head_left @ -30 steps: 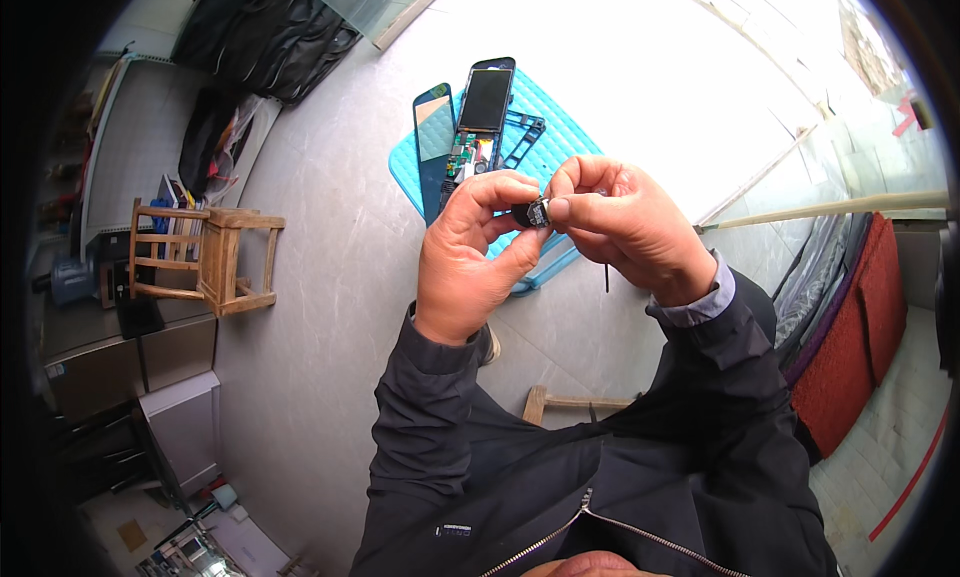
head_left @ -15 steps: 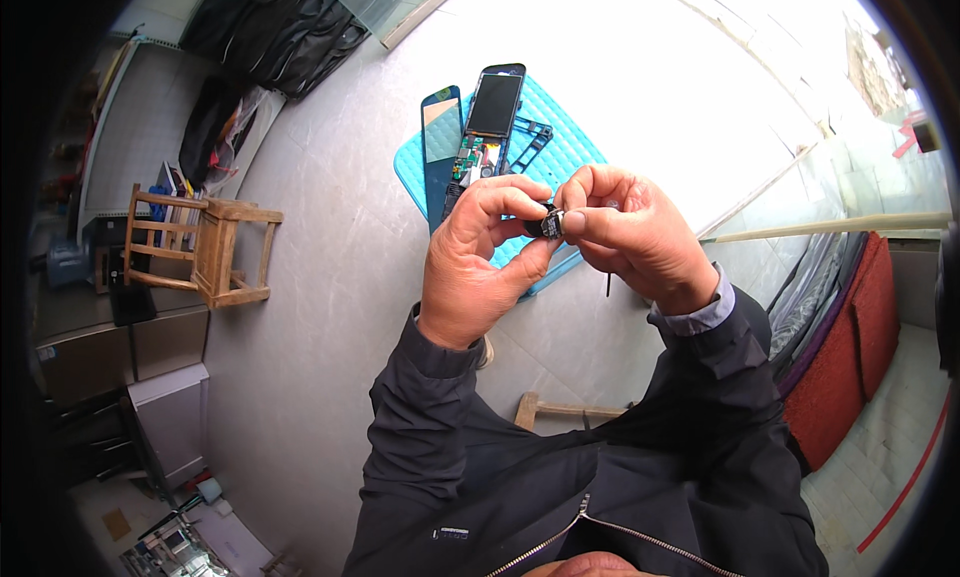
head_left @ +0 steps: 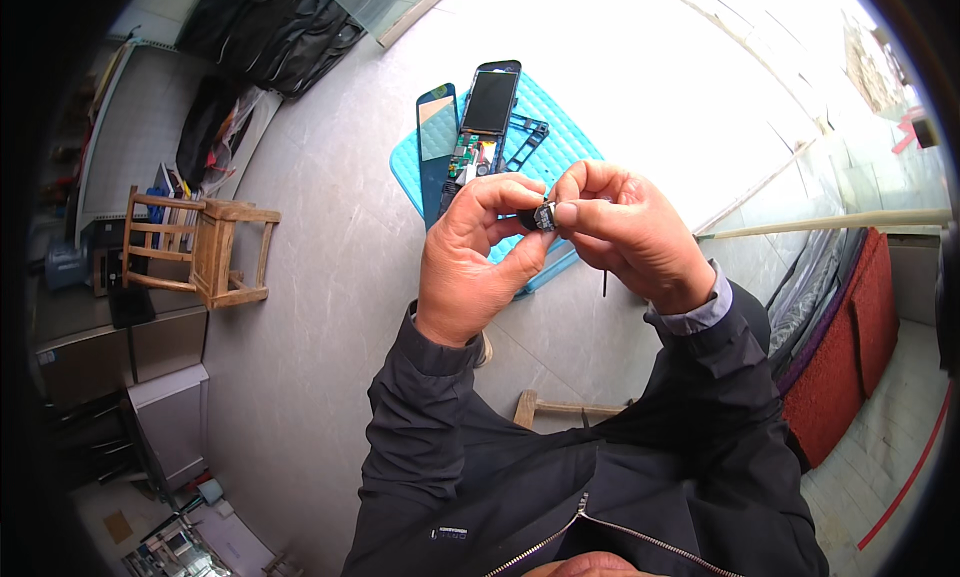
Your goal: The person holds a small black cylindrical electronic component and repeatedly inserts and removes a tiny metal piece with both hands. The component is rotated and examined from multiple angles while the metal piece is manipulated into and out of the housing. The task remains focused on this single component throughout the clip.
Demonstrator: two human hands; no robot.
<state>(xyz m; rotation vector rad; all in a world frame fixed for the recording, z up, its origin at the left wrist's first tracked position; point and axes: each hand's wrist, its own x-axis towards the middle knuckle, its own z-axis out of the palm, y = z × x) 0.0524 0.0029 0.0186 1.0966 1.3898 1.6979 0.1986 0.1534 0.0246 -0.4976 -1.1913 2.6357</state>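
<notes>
A small black part [head_left: 543,217] with a pale patch is pinched between the thumb and fingers of my left hand [head_left: 462,262]. My right hand [head_left: 645,239] grips the same part from the other side with thumb and forefinger. Below its curled fingers sticks out a thin dark rod [head_left: 604,283], its upper end hidden. Just beyond my hands lies an opened handheld device [head_left: 491,102], with its screen and green circuit board showing. A flat glossy cover panel [head_left: 437,125] lies along its left side. To its right is a black frame piece [head_left: 527,143].
The device and loose pieces rest on a light-blue quilted surface [head_left: 565,127]. A wooden chair [head_left: 212,252] stands on the grey tiled floor [head_left: 320,247] at left. Rolled red material [head_left: 850,337] leans at right. Near my knees is a wooden bar [head_left: 570,409].
Both hands and the black part have shifted very slightly left in the view, together with the surroundings. The grip of both hands on the part stays the same.
</notes>
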